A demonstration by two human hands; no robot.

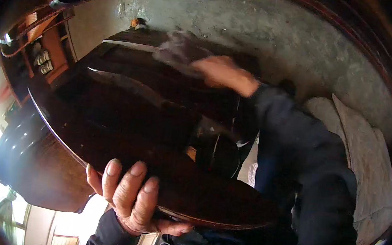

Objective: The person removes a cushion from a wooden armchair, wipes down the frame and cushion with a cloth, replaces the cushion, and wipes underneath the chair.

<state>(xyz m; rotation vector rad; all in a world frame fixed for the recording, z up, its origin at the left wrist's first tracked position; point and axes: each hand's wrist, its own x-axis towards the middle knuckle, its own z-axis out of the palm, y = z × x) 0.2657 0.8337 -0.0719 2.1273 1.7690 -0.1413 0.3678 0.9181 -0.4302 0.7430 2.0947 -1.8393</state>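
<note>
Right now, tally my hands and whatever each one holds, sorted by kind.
Hands: 2 (left hand, right hand)
Cloths: 1 (blurred cloth, in the right hand)
Wooden panels: 1 (dark wooden panel, left hand at its edge)
Total: 4

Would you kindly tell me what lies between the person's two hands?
In the head view, a dark, glossy furniture panel lies between the left hand, gripping its edge, and the right hand, beside a blurred cloth.

No text or label can be read.
</note>
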